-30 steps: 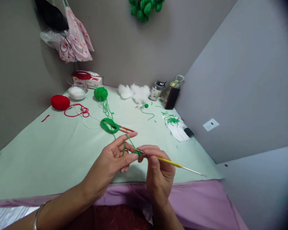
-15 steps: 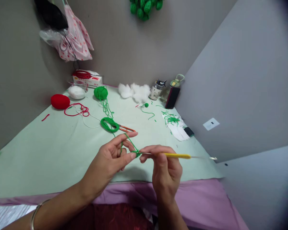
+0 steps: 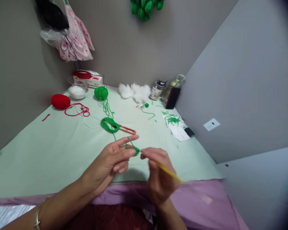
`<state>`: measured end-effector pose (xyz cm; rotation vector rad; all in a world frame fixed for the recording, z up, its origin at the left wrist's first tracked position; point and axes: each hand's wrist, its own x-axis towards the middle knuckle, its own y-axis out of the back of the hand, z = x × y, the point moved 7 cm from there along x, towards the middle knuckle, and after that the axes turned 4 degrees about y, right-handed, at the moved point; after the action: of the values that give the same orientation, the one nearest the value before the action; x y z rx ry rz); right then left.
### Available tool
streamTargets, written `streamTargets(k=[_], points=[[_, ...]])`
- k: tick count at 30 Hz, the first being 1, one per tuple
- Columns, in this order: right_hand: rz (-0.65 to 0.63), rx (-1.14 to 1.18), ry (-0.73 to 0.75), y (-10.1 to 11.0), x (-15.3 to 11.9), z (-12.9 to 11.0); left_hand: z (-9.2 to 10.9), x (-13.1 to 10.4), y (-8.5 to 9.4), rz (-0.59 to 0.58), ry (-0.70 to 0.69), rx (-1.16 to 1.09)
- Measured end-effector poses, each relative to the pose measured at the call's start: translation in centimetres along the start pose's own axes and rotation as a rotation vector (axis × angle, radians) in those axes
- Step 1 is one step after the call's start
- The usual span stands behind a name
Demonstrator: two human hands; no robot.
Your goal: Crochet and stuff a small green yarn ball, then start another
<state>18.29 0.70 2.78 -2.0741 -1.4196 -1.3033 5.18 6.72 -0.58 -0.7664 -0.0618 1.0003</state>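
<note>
Between thumb and fingers, my left hand (image 3: 117,156) pinches a small green crochet piece (image 3: 136,151). Green yarn (image 3: 129,139) runs from that piece over the outstretched index finger. My right hand (image 3: 162,174) is closed around a crochet hook with a yellow handle (image 3: 169,172), blurred by motion. Its tip meets the right edge of the crochet piece, though the exact spot is too small to make out. Just beyond my left hand, a loose coil of green yarn (image 3: 109,125) lies beside orange-handled thread snips (image 3: 127,129).
Behind are a green yarn ball (image 3: 101,93), a white ball (image 3: 77,92), a red ball (image 3: 60,101) and white stuffing (image 3: 134,92). At right, a phone (image 3: 173,98) leans near a bottle (image 3: 178,81) and a cup (image 3: 156,90). Green scraps lie on white paper (image 3: 179,131).
The hook's handle has swung downward on the right, and my right hand has tilted with it. My left hand has turned slightly, its fingers shifting around the crochet piece.
</note>
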Motion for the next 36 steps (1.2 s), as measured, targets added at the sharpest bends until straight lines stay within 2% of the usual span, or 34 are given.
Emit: streamTargets(k=[3,5,8,11,14,15,17,19,21,25,28,36], points=[[0.119,0.301,-0.229,0.3,0.5,1.4,0.7,-0.1,0.1,0.02,-0.077,0.007],[0.096,0.357,-0.256,-0.1,0.8,1.5,0.7,-0.2,-0.1,0.006,-0.112,0.059],[0.01,0.238,-0.181,-0.7,0.7,0.8,0.4,-0.3,-0.2,0.014,-0.151,0.131],[-0.033,0.017,-0.034,-0.8,0.2,0.0,0.3,-0.2,0.2,0.053,-0.179,0.127],[-0.044,-0.147,0.1,-0.8,-0.1,-0.8,-0.3,0.4,0.1,0.001,-0.066,0.028],[-0.025,-0.129,0.087,-0.6,0.0,-0.6,-0.5,0.6,0.1,-0.011,-0.022,-0.014],[0.047,0.006,-0.038,0.0,0.4,0.2,-0.4,0.9,0.4,0.003,0.007,-0.075],[0.11,0.18,-0.188,0.3,0.7,1.3,0.0,0.9,0.6,0.042,-0.043,-0.066],[0.113,0.298,-0.276,-0.1,0.8,1.9,0.3,0.7,0.5,0.043,-0.1,0.012],[0.048,0.324,-0.324,-0.9,0.7,2.3,0.0,0.5,0.4,0.043,-0.157,0.148],[0.056,0.344,-0.351,-0.9,0.3,2.7,0.0,0.3,0.9,0.082,-0.187,0.189],[0.091,0.595,-0.466,-1.0,-0.4,3.7,0.5,-0.1,0.5,0.053,-0.21,0.224]])
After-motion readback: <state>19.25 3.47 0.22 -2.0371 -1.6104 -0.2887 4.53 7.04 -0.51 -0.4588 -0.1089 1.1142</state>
